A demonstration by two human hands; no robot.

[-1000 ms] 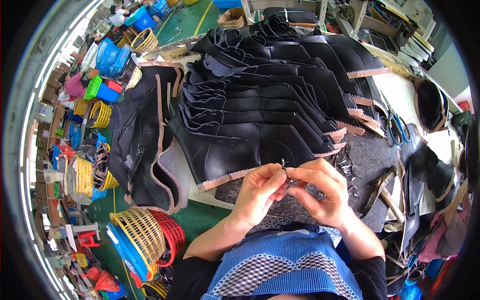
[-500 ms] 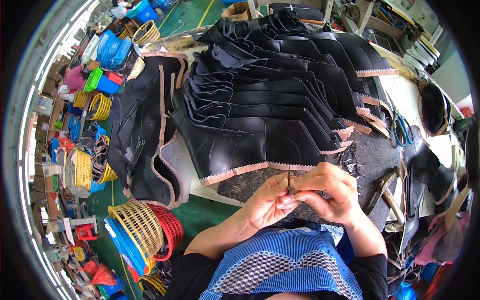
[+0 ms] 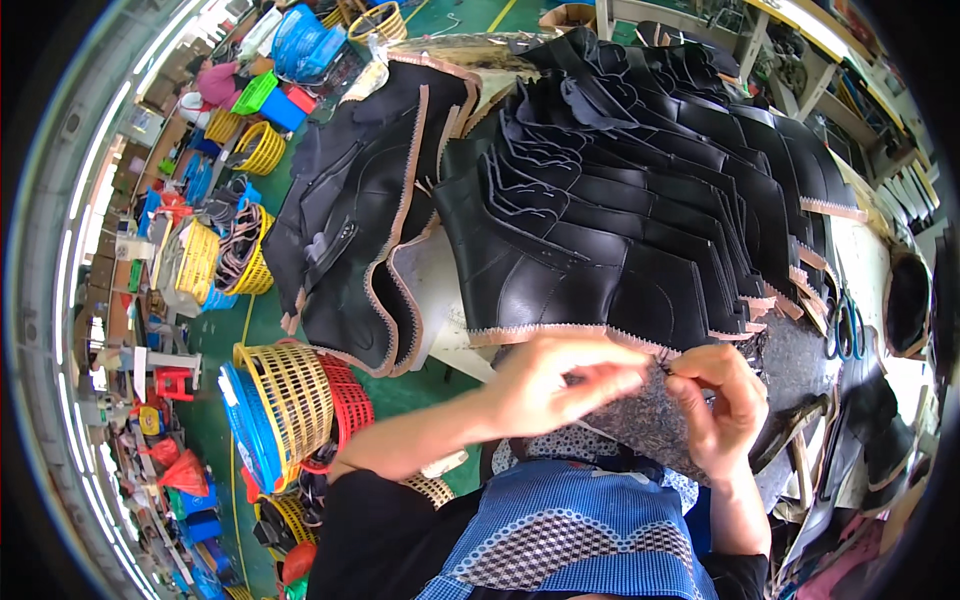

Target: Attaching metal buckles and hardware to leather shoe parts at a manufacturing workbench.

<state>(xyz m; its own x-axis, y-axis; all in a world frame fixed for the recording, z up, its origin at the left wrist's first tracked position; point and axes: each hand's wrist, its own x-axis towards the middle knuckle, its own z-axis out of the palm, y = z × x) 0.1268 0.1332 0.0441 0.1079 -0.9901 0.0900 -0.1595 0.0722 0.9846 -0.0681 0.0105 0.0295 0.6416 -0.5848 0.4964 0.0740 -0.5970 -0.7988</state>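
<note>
My left hand (image 3: pixel 565 385) and my right hand (image 3: pixel 722 405) meet over the near edge of a grey felt-covered bench (image 3: pixel 655 420). Between the fingertips of both hands sits a small thin dark item (image 3: pixel 664 364), too small to tell what it is. Just beyond my hands lies a fanned stack of black leather boot pieces (image 3: pixel 610 220) with tan zigzag-cut edges. A second pile of black leather pieces (image 3: pixel 355 235) hangs over the bench's left side.
Stacked yellow, red and blue plastic baskets (image 3: pixel 290 400) stand on the green floor at my left. More baskets and bins (image 3: pixel 215 255) line the floor farther left. Scissors with blue handles (image 3: pixel 848 325) lie on the bench at right, beside dark shoe parts (image 3: pixel 905 300).
My hands have shifted slightly right and toward me along the bench edge, fingers still working together on the small item. The view has tilted, so the leather stack now sits higher in the picture.
</note>
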